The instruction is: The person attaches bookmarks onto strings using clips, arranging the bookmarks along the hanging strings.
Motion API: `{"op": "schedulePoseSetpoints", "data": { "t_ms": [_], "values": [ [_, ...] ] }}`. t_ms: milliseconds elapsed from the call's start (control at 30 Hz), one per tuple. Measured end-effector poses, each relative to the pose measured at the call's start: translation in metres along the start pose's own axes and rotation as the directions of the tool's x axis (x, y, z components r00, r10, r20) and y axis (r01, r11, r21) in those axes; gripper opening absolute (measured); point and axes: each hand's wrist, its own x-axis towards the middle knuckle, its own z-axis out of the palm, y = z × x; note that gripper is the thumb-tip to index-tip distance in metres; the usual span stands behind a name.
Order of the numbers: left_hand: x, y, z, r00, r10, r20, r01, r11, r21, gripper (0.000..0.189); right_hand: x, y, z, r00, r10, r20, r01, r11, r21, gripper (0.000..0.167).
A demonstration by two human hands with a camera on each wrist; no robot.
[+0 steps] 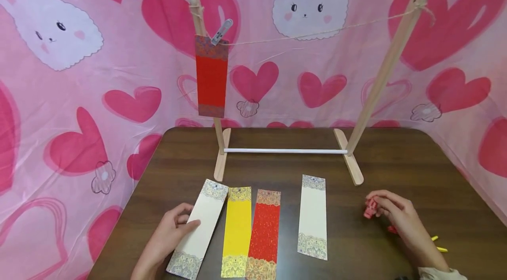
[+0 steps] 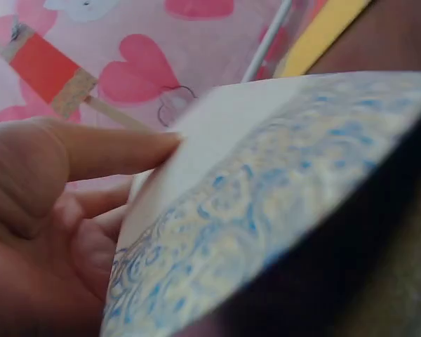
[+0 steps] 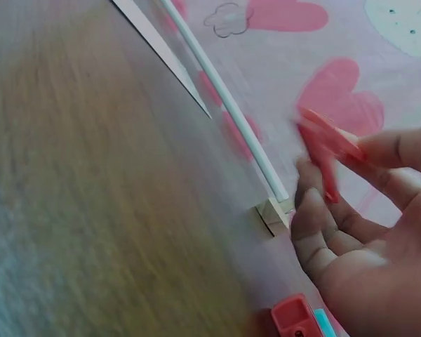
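Observation:
My left hand (image 1: 168, 231) grips the left edge of a white bookmark-like card (image 1: 206, 222), thumb on its face; patterned lace bands cross both ends. In the left wrist view the thumb lies on the white card (image 2: 217, 126), with the blue-and-beige band close to the camera. My right hand (image 1: 400, 214) holds a small red clothespin (image 1: 370, 208) in its fingers; the right wrist view shows the red clothespin (image 3: 323, 147) at the fingertips. Beside the held card lie a yellow card (image 1: 236, 231) and a red card (image 1: 264, 231). Another white card (image 1: 313, 218) lies farther right.
A wooden stand with a left post (image 1: 219, 134), right post (image 1: 382, 82) and white crossbar (image 1: 285, 151) carries a string (image 1: 317, 32). A grey clothespin (image 1: 222, 32) holds a red card (image 1: 211, 79) there. Yellow clothespins (image 1: 441, 249) lie by my right wrist.

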Motion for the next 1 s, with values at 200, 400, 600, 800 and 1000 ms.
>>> {"op": "schedulePoseSetpoints", "data": {
  "t_ms": [200, 400, 600, 800, 1000],
  "values": [
    [-0.002, 0.006, 0.001, 0.988, 0.011, -0.155, -0.028, 0.994, -0.108, 0.038, 0.000, 0.001, 0.002, 0.998, -0.019, -0.053, 0.019, 1.000, -0.005, 0.028],
    [-0.001, 0.008, 0.003, 0.982, 0.051, -0.181, -0.077, 0.987, -0.140, 0.035, 0.000, -0.001, 0.009, 0.993, -0.065, -0.095, 0.050, 0.988, -0.149, 0.022],
    [0.001, 0.013, 0.010, 0.985, 0.080, -0.151, -0.108, 0.976, -0.191, 0.034, 0.000, -0.014, 0.017, 0.996, -0.073, -0.055, 0.057, 0.970, -0.238, 0.020],
    [0.000, 0.024, 0.017, 0.985, 0.113, -0.131, -0.139, 0.967, -0.214, 0.034, 0.003, -0.032, 0.018, 0.998, -0.037, -0.055, 0.028, 0.988, -0.154, 0.033],
    [-0.003, 0.038, 0.016, 0.975, 0.189, -0.120, -0.211, 0.957, -0.201, 0.031, 0.005, -0.045, 0.017, 0.996, -0.033, -0.082, 0.012, 0.968, -0.250, 0.033]
  ]
}}
